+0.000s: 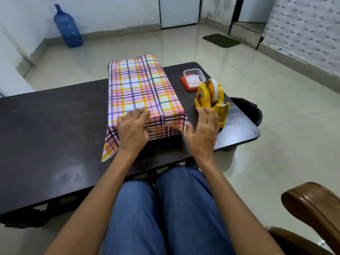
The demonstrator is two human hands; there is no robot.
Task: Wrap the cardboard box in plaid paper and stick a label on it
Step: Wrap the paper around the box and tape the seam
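Head view: near end flap of the parcel held down, tape to its right.

The cardboard box wrapped in pink, yellow and purple plaid paper (141,85) lies mid-way along the dark counter (55,116), long axis running near to far. The left hand (133,128) presses flat, close-set fingers (140,112) on the near top edge. A side flap (110,146) still juts out near left. The right hand (201,131), fingers spread and holding nothing, is the nearer to the yellow plastic tape dispenser (211,100), just right of the box.
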